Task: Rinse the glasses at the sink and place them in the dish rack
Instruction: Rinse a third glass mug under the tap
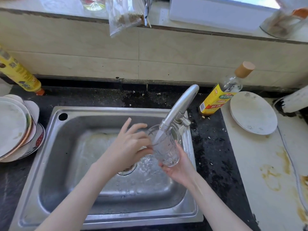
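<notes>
A clear patterned glass point(166, 147) is held tilted under the running tap point(180, 105) over the steel sink point(70, 124). Water streams from the spout into its mouth. My right hand point(180, 169) cups the glass's base from below, fingers curled round it. My left hand point(131, 144) is at the glass's rim, its thumb and a finger pinching the edge while the other fingers spread out. No dish rack is in view.
A stack of plates point(15, 127) sits left of the sink. A yellow-labelled bottle point(221, 92) and a white plate point(253, 114) stand to the right on a stained counter. Another yellow bottle point(18, 72) leans at far left. Bags and jars line the windowsill.
</notes>
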Demonstrator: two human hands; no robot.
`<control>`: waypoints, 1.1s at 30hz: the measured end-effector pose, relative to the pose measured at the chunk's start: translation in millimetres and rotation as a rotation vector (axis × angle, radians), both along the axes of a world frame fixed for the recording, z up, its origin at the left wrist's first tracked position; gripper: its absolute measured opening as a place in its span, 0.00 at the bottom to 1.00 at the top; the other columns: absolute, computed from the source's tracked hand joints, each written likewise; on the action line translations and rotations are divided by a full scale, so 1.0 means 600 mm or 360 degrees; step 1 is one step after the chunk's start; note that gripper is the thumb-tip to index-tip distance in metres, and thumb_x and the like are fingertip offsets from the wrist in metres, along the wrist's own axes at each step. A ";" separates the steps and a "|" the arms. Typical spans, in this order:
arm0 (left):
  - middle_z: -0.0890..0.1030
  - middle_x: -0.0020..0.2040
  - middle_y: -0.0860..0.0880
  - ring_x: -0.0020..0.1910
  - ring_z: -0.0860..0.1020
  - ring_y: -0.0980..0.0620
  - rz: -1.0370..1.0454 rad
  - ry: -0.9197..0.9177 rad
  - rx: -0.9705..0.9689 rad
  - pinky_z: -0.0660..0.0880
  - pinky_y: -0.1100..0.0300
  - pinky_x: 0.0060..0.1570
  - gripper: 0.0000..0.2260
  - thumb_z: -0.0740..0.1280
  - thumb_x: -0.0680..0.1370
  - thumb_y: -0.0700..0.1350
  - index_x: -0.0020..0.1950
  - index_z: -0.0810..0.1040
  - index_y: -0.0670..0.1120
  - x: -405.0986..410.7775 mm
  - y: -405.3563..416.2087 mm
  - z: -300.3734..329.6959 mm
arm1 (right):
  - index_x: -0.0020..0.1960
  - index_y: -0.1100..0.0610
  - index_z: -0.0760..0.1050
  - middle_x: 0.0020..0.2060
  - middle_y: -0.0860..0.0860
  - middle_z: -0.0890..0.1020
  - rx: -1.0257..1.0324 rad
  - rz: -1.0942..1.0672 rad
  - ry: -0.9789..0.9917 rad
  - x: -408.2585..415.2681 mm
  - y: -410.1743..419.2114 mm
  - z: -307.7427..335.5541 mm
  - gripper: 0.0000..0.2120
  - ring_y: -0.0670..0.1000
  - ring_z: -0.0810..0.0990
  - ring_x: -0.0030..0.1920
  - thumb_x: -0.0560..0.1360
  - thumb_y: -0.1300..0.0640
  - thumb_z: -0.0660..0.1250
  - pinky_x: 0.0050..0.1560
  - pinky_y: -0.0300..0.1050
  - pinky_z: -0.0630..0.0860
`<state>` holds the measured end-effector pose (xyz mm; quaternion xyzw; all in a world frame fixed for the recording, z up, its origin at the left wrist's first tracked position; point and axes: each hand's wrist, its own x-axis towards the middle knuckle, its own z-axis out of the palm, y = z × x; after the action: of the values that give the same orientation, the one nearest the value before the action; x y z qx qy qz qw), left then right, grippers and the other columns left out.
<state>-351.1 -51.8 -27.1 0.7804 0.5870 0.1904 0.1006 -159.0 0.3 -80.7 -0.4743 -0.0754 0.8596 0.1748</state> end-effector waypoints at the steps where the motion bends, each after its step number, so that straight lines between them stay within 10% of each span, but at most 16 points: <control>1: 0.80 0.45 0.54 0.62 0.71 0.49 0.0014 -0.0181 -0.0023 0.67 0.40 0.63 0.15 0.61 0.73 0.58 0.38 0.81 0.50 0.000 0.002 -0.004 | 0.63 0.59 0.74 0.44 0.59 0.80 0.0001 0.0060 0.0014 -0.001 -0.001 0.004 0.30 0.53 0.78 0.30 0.70 0.39 0.67 0.25 0.39 0.73; 5: 0.75 0.58 0.55 0.60 0.71 0.60 0.0091 -0.1048 -0.0345 0.67 0.64 0.61 0.10 0.67 0.70 0.56 0.39 0.80 0.51 0.015 -0.002 -0.009 | 0.53 0.59 0.79 0.35 0.54 0.78 0.0051 0.0258 0.0128 -0.010 -0.001 0.018 0.25 0.48 0.75 0.27 0.72 0.39 0.61 0.18 0.35 0.68; 8: 0.79 0.50 0.53 0.56 0.75 0.61 0.0202 -0.1318 -0.0360 0.69 0.67 0.57 0.08 0.68 0.70 0.58 0.37 0.78 0.55 0.033 -0.009 -0.009 | 0.51 0.58 0.79 0.35 0.53 0.77 0.0033 0.0366 0.0196 -0.021 0.004 0.014 0.23 0.48 0.75 0.28 0.72 0.39 0.62 0.19 0.34 0.67; 20: 0.77 0.37 0.49 0.52 0.75 0.43 0.0221 -0.0753 0.0141 0.70 0.55 0.51 0.14 0.65 0.75 0.51 0.36 0.77 0.42 0.048 -0.005 -0.033 | 0.71 0.63 0.61 0.65 0.61 0.71 -0.0035 -0.0400 -0.0382 -0.005 0.088 0.006 0.23 0.59 0.70 0.66 0.80 0.54 0.58 0.56 0.51 0.70; 28: 0.75 0.37 0.52 0.51 0.75 0.41 0.0215 -0.0755 0.0112 0.71 0.49 0.47 0.12 0.64 0.76 0.53 0.38 0.73 0.48 0.049 -0.014 -0.052 | 0.57 0.63 0.71 0.60 0.58 0.72 -0.0039 -0.0446 -0.0391 -0.019 0.105 0.012 0.10 0.56 0.73 0.62 0.80 0.58 0.58 0.55 0.48 0.70; 33: 0.74 0.37 0.53 0.46 0.74 0.45 0.0205 -0.0750 0.0083 0.72 0.50 0.43 0.16 0.61 0.77 0.58 0.37 0.73 0.48 0.053 -0.008 -0.057 | 0.44 0.64 0.71 0.45 0.55 0.75 0.0078 -0.0467 -0.0396 -0.012 0.121 0.045 0.11 0.51 0.74 0.43 0.80 0.58 0.57 0.40 0.42 0.71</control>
<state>-319.5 -56.6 -61.3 0.6777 0.5907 0.3884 0.2023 -166.0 73.2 -53.5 -0.5784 -0.0474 0.7575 0.2989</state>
